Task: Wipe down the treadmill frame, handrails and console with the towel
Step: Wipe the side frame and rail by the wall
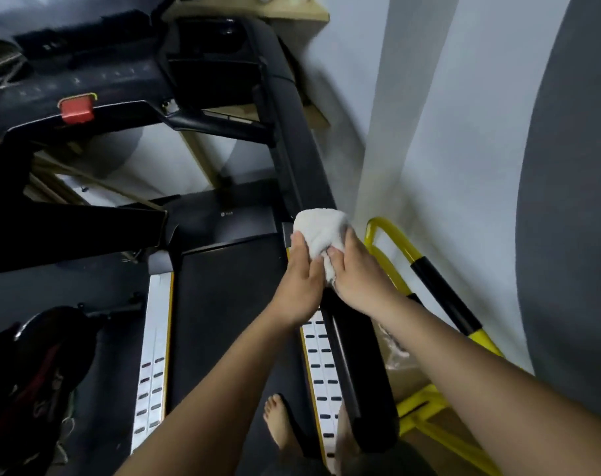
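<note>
Both hands hold a white towel (321, 228). It is bunched up on the black handrail (302, 159) on the right side of the treadmill. The left hand (300, 274) grips the towel's left side. The right hand (357, 274) grips its right side. The fingers curl round the cloth. A bare foot (278, 420) stands on the dark belt (223, 321). A yellow frame (417, 403) sits by the wall.
</note>
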